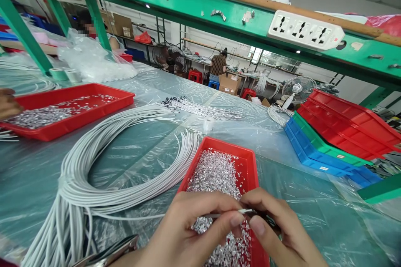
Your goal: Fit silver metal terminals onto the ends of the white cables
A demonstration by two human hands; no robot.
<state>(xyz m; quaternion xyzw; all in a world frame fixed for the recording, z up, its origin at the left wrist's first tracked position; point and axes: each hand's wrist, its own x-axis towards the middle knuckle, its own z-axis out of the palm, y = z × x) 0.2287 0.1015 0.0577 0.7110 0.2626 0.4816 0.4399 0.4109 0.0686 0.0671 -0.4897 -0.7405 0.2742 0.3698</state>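
Note:
Above a red tray point(255, 162) full of small shiny metal pieces point(216, 171), my left hand point(200, 221) pinches a white cable point(246, 211) near its end. My right hand point(275, 221) meets it there, thumb and fingers closed around the dark tip of that cable. Whether a metal piece sits between the right fingers is hidden. The cable's tail point(134, 218) runs left toward a large coiled bundle of white cables point(72, 175). Beside my left wrist lies a metal hand tool point(115, 250), partly cut off by the frame.
Another person's hand point(8, 104) is over a second red tray point(119, 100) at left. Cables with dark ends point(203, 108) lie behind the coil, near a small white roll point(208, 124). Stacked bins point(347, 129) stand at right. A green beam with a power strip point(305, 29) crosses overhead.

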